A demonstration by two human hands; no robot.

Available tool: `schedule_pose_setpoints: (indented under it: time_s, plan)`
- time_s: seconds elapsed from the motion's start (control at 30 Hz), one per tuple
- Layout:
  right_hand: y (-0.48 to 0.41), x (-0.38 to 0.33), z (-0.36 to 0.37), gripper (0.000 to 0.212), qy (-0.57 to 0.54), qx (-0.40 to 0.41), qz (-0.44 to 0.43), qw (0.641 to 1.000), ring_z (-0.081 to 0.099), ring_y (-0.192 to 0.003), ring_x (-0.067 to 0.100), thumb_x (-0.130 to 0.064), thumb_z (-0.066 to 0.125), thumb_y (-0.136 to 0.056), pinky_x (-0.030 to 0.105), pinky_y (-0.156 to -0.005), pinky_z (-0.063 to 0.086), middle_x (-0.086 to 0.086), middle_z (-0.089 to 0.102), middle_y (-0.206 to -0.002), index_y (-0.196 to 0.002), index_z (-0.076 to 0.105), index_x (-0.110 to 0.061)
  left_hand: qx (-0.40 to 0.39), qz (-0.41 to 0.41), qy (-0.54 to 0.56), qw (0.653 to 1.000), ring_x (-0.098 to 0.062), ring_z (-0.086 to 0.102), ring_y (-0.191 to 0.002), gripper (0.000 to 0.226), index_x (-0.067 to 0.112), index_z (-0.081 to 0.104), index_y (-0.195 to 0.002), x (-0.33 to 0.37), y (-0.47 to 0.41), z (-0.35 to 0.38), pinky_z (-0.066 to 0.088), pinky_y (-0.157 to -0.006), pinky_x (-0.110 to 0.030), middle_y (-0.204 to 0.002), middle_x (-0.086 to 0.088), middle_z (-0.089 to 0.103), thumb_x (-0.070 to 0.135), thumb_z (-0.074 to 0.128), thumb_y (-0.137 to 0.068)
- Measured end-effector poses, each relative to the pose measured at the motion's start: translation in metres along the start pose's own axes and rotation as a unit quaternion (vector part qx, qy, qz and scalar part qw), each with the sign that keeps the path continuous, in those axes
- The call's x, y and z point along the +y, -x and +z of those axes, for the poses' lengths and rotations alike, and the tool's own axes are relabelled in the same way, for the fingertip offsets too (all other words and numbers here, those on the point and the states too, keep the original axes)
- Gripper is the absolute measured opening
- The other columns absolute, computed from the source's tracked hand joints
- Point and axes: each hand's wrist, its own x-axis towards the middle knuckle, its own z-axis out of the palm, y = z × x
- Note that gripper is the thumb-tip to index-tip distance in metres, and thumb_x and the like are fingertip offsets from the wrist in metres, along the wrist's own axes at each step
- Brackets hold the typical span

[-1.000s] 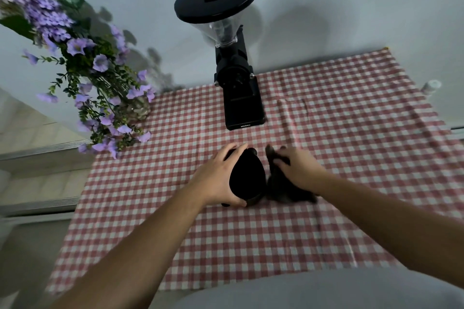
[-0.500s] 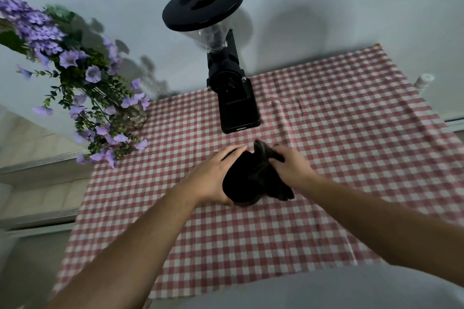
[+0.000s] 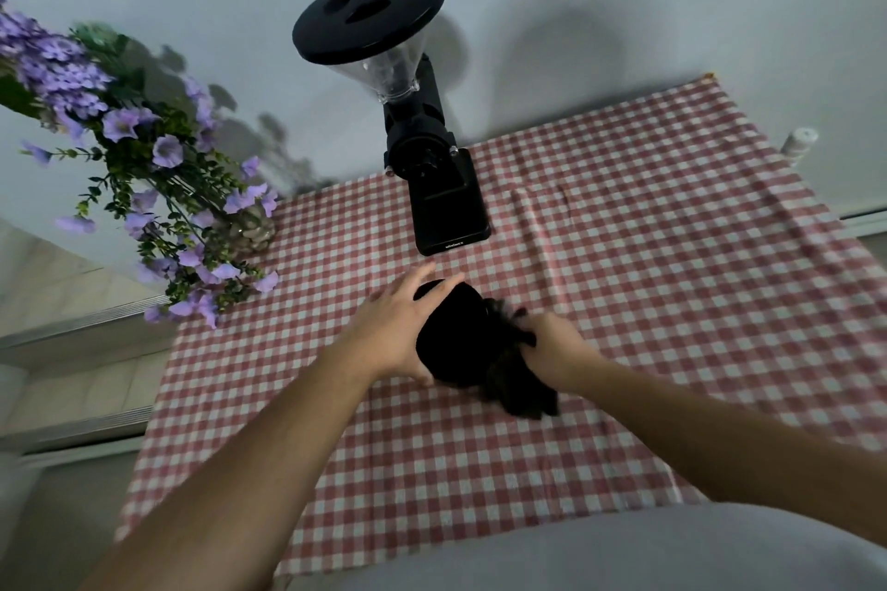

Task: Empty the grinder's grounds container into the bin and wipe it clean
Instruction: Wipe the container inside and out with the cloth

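Note:
The black grounds container [image 3: 453,341] is held over the checked tablecloth, gripped from its left side by my left hand [image 3: 393,334]. My right hand [image 3: 552,346] is closed on a dark cloth [image 3: 521,391] that presses against the container's right side and hangs below my wrist. The black grinder [image 3: 432,168] with its clear hopper and black lid stands behind, near the wall. No bin is in view.
A red-and-white checked tablecloth [image 3: 648,254] covers the table. A vase of purple flowers [image 3: 158,187] stands at the back left. A small white bottle [image 3: 799,142] sits at the far right by the wall. Pale tiled floor lies to the left.
The cloth has moved from over the container's mouth to its right side and lower. My view has shifted slightly; both hands keep their hold.

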Motion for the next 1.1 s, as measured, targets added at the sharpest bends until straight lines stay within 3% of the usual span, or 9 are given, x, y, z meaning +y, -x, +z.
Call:
schedule_pose_setpoints:
  time_s: [0.1, 0.23, 0.43, 0.57, 0.67, 0.8, 0.9, 0.97, 1.1]
  plan:
    - [-0.006, 0.005, -0.006, 0.029, -0.012, 0.061, -0.025, 0.998, 0.061, -0.090, 0.017, -0.006, 0.043, -0.094, 0.017, -0.068, 0.045, 0.001, 0.063, -0.100, -0.116, 0.061, -0.014, 0.011, -0.097, 0.050, 0.994, -0.030, 0.022, -0.144, 0.136, 0.041, -0.016, -0.149, 0.019, 0.001, 0.012, 0.047, -0.098, -0.049, -0.163, 0.005, -0.007, 0.075, 0.076, -0.054]
    - [-0.014, -0.005, -0.007, 0.035, -0.073, 0.154, -0.098, 0.981, 0.052, -0.105, 0.016, -0.011, 0.047, -0.094, 0.023, -0.087, 0.041, -0.001, 0.054, -0.114, -0.126, 0.056, -0.021, 0.060, -0.160, 0.081, 0.982, -0.034, 0.022, -0.140, 0.131, 0.035, -0.008, -0.151, 0.041, -0.007, 0.027, 0.043, -0.100, -0.047, -0.161, -0.002, 0.005, 0.078, 0.072, -0.056]
    - [-0.019, 0.015, -0.007, 0.036, 0.118, 0.065, -0.108, 0.985, 0.049, -0.117, 0.026, -0.009, 0.041, -0.095, 0.024, -0.097, 0.036, 0.009, 0.048, -0.133, -0.129, 0.054, -0.011, 0.072, -0.114, 0.073, 0.988, -0.032, 0.022, -0.140, 0.123, 0.038, 0.004, -0.146, 0.033, -0.014, 0.030, 0.042, -0.103, -0.046, -0.157, 0.004, 0.013, 0.066, 0.080, -0.054]
    - [-0.021, -0.008, -0.013, 0.038, 0.013, 0.159, -0.158, 0.974, 0.053, -0.109, 0.026, -0.004, 0.044, -0.093, 0.031, -0.094, 0.044, 0.012, 0.055, -0.122, -0.126, 0.058, -0.015, 0.078, -0.107, 0.078, 0.988, -0.032, 0.023, -0.138, 0.124, 0.039, 0.004, -0.146, 0.030, -0.014, 0.030, 0.039, -0.105, -0.047, -0.155, 0.006, 0.014, 0.072, 0.077, -0.052]
    - [0.007, 0.004, 0.002, 0.044, 0.114, 0.187, -0.250, 0.943, 0.053, -0.109, 0.032, -0.005, 0.054, -0.088, 0.037, -0.091, 0.046, 0.016, 0.050, -0.126, -0.131, 0.052, -0.013, 0.080, -0.114, 0.083, 0.987, -0.032, 0.024, -0.138, 0.122, 0.041, 0.004, -0.146, 0.032, -0.014, 0.030, 0.040, -0.103, -0.046, -0.155, 0.004, 0.015, 0.073, 0.075, -0.052]
    - [0.029, 0.046, 0.016, 0.041, 0.218, 0.101, -0.238, 0.941, 0.044, -0.124, 0.032, -0.009, 0.051, -0.090, 0.038, -0.101, 0.042, 0.014, 0.039, -0.142, -0.131, 0.051, -0.009, 0.083, -0.112, 0.075, 0.987, -0.032, 0.026, -0.137, 0.119, 0.038, 0.008, -0.146, 0.032, -0.013, 0.028, 0.048, -0.094, -0.045, -0.154, 0.004, 0.016, 0.064, 0.080, -0.054]
    - [0.004, 0.030, 0.007, 0.039, 0.037, 0.202, -0.131, 0.970, 0.045, -0.123, 0.024, -0.006, 0.043, -0.094, 0.029, -0.105, 0.039, 0.006, 0.040, -0.141, -0.130, 0.053, -0.016, 0.091, -0.111, 0.070, 0.987, -0.032, 0.027, -0.136, 0.118, 0.038, 0.010, -0.144, 0.033, -0.014, 0.029, 0.050, -0.090, -0.044, -0.152, 0.004, 0.016, 0.063, 0.081, -0.053]
    - [-0.015, 0.015, 0.000, 0.040, -0.020, 0.202, -0.089, 0.975, 0.050, -0.117, 0.024, -0.004, 0.039, -0.094, 0.026, -0.096, 0.045, 0.007, 0.046, -0.134, -0.127, 0.056, -0.020, 0.084, -0.109, 0.068, 0.988, -0.032, 0.025, -0.136, 0.120, 0.038, 0.008, -0.144, 0.033, -0.014, 0.029, 0.049, -0.092, -0.045, -0.153, 0.004, 0.014, 0.064, 0.082, -0.052]
    - [-0.009, 0.024, 0.008, 0.044, 0.158, 0.076, -0.146, 0.973, 0.048, -0.118, 0.025, -0.008, 0.039, -0.095, 0.026, -0.095, 0.041, 0.004, 0.036, -0.141, -0.136, 0.046, -0.023, 0.064, -0.049, 0.058, 0.995, -0.029, 0.021, -0.138, 0.119, 0.043, 0.004, -0.143, 0.020, -0.012, 0.029, 0.044, -0.099, -0.046, -0.149, 0.016, 0.006, 0.063, 0.080, -0.054]
